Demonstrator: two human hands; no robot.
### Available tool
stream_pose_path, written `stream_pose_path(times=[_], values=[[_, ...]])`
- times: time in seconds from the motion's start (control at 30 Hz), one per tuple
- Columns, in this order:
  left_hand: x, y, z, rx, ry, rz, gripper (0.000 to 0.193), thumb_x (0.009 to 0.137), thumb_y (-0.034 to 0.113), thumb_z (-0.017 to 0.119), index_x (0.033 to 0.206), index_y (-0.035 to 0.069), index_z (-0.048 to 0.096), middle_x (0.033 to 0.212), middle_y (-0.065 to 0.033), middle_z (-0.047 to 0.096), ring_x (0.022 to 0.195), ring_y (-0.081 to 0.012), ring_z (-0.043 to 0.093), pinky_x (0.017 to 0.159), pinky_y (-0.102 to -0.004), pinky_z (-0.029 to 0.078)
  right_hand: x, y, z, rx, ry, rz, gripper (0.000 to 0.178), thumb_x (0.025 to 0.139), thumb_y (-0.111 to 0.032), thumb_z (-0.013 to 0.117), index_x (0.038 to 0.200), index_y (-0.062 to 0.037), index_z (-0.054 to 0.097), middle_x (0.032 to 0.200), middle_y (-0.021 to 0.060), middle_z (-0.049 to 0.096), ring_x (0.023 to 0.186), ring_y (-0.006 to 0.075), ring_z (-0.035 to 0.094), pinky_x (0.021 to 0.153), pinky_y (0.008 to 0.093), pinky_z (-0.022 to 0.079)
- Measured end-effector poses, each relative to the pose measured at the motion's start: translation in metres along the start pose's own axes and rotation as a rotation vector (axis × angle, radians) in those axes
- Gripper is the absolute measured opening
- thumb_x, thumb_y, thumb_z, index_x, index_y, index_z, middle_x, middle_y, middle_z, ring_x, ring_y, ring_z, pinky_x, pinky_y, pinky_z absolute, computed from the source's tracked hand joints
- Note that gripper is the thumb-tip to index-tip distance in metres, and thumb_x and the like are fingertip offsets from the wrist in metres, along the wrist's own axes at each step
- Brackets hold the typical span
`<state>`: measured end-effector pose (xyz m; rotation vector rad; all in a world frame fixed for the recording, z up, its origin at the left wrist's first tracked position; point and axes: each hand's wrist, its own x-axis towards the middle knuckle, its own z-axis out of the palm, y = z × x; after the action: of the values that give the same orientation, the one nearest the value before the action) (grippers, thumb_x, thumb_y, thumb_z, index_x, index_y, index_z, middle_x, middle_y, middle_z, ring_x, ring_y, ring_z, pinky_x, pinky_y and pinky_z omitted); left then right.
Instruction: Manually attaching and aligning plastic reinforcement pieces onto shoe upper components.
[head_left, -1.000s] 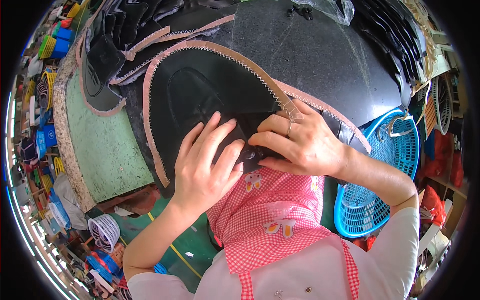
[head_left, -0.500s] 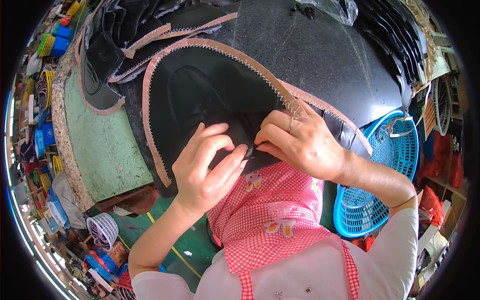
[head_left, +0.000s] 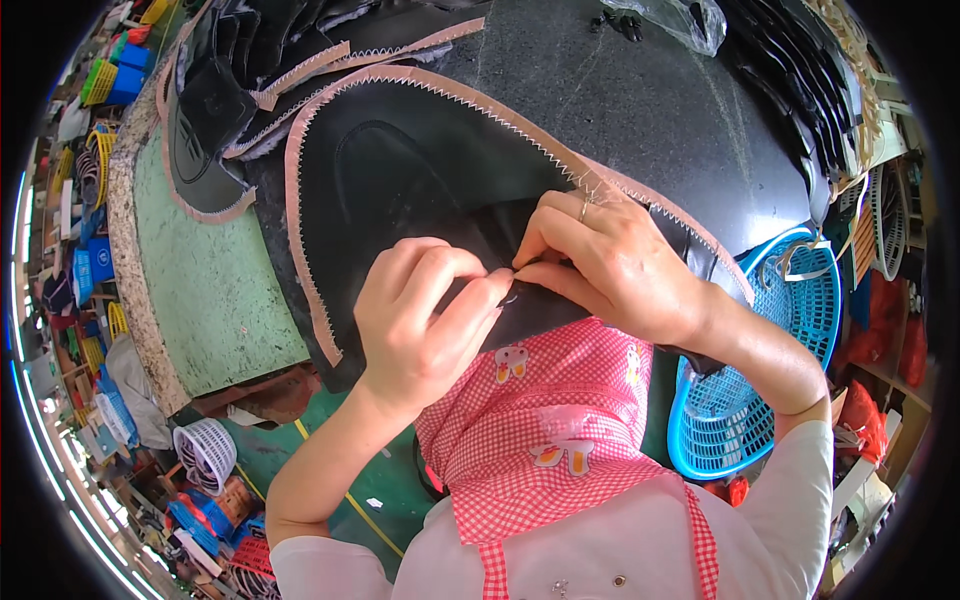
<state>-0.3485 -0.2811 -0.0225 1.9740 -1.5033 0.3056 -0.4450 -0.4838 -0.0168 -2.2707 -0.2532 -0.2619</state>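
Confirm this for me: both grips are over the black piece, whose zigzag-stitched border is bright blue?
Only the colour is wrong: the head view shows the zigzag-stitched border as pinkish tan, not bright blue. The left grip and right grip are indeed both over the black piece.

black panel (head_left: 400, 180), tan strip (head_left: 385, 73) zigzag-stitched along its edge, rounded end pointing away.

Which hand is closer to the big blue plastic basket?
Right. The right hand is to the left of the blue plastic basket, apart from it; the left hand is farther left, beyond the right hand.
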Motion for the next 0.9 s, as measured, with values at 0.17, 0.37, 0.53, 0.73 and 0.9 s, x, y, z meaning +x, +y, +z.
stream_pose_path(times=[0.17, 0.37, 0.53, 0.73, 0.9], values=[[-0.002, 0.001, 0.007, -0.089, 0.079, 0.045, 0.016, 0.068, 0.004, 0.081, 0.081, 0.006, 0.073, 0.078, -0.002, 0.057, 0.074, -0.0211, 0.063, 0.06, -0.0336, 0.049, 0.011, -0.005, 0.018, -0.25, 0.141, 0.005, 0.02, 0.083, -0.011, 0.076, 0.092, -0.007, 0.058, 0.09, 0.008, 0.057, 0.087, 0.0281, 0.062, 0.077, 0.04, 0.048], [0.009, 0.002, -0.004, -0.16, -0.204, -0.035, 0.016, 0.077, -0.001, 0.078, 0.092, 0.003, 0.076, 0.092, -0.0065, 0.064, 0.076, -0.0201, 0.064, 0.063, -0.0314, 0.051, 0.026, 0.02, 0.016, -0.401, 0.2, -0.078, 0.02, 0.082, -0.014, 0.076, 0.092, -0.0084, 0.06, 0.092, 0.0074, 0.059, 0.093, 0.0284, 0.061, 0.088, 0.0394, 0.045], [0.073, -0.035, -0.017, -0.311, -0.037, -0.088, 0.038, 0.089, 0.0, 0.054, 0.123, 0.008, 0.068, 0.118, -0.0136, 0.065, 0.098, -0.0332, 0.071, 0.083, -0.0432, 0.057, 0.021, 0.022, 0.009, -0.244, 0.196, -0.112, 0.02, 0.083, -0.012, 0.076, 0.095, -0.009, 0.061, 0.094, 0.0052, 0.059, 0.096, 0.0252, 0.062, 0.09, 0.0383, 0.044], [0.11, -0.059, 0.008, -0.24, -0.399, -0.049, 0.026, 0.103, 0.025, 0.058, 0.101, 0.003, 0.072, 0.09, -0.015, 0.068, 0.085, -0.0341, 0.068, 0.074, -0.0414, 0.052, 0.017, 0.022, 0.013, -0.167, 0.185, -0.096, 0.019, 0.081, -0.01, 0.077, 0.096, -0.0076, 0.065, 0.104, 0.0076, 0.062, 0.103, 0.0286, 0.061, 0.097, 0.0423, 0.044], [0.089, -0.066, -0.028, -0.158, -0.465, -0.19, 0.025, 0.086, 0.016, 0.079, 0.075, 0.004, 0.06, 0.067, -0.0068, 0.053, 0.06, -0.0227, 0.057, 0.057, -0.0363, 0.044, 0.018, 0.022, 0.01, -0.2, 0.2, -0.026, 0.022, 0.079, -0.01, 0.079, 0.093, -0.0075, 0.061, 0.129, 0.0108, 0.061, 0.115, 0.0311, 0.058, 0.099, 0.0436, 0.046]])
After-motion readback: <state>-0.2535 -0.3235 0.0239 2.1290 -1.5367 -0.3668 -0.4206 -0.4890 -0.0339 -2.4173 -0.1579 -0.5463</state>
